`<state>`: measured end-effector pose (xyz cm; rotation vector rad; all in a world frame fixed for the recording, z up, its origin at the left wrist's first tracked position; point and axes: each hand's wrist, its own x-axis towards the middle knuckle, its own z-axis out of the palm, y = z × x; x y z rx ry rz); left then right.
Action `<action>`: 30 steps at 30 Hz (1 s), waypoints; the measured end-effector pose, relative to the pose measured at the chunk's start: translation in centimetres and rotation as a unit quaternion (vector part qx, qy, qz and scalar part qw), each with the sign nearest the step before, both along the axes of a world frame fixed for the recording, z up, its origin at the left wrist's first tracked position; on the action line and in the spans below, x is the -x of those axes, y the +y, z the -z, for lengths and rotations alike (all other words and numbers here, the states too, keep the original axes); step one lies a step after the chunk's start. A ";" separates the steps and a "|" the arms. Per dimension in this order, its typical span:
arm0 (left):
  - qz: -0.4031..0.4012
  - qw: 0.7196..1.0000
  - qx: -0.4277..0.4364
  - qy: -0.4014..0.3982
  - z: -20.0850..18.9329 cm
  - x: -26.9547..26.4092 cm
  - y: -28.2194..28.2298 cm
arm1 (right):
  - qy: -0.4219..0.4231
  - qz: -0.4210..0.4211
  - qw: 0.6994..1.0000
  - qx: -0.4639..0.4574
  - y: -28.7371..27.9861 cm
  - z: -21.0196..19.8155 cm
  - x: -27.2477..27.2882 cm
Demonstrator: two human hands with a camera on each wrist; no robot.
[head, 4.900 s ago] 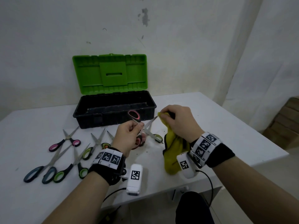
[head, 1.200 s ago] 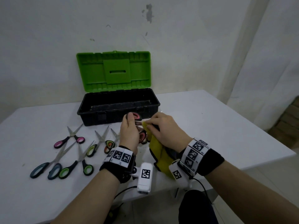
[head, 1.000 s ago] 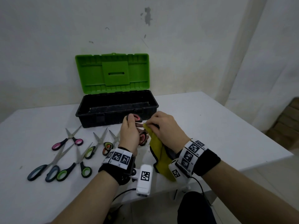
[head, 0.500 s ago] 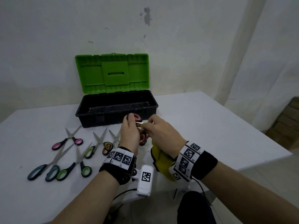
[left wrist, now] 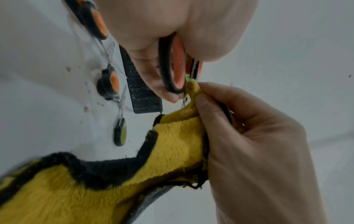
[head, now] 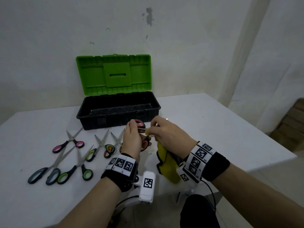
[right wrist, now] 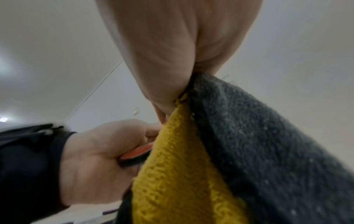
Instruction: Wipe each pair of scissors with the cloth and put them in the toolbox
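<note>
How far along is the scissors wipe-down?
Done: nothing visible. The toolbox is open and no scissors show in it.
In hand: left hand grips the red-handled scissors; right hand pinches the yellow cloth onto the blade.
Left: stowing this pair, then the scissors on the table, including the pink-handled pair.

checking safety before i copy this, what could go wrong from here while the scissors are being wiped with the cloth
1. The right hand pinches the yellow cloth right at the blades of the red-handled scissors; only a thin fold covers the fingers, so a slip could nick them.
2. The left hand grips just the handle loops, so the scissors may twist or drop.
3. The cloth hangs low above the other scissors on the table and could snag them.
</note>
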<state>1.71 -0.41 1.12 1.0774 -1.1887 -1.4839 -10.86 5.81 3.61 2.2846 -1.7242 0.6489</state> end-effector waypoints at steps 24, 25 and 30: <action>-0.014 0.997 0.066 -0.033 0.3 0.2 -1.0 | -0.058 0.045 0.997 0.008 -0.1 0.8 0.1; -0.030 0.997 0.063 -0.029 0.4 0.0 -1.5 | -0.062 0.059 0.996 -0.003 0.0 1.0 0.7; -0.036 0.998 0.052 -0.007 0.6 -0.1 -2.1 | -0.079 0.061 0.995 0.025 0.0 0.8 0.8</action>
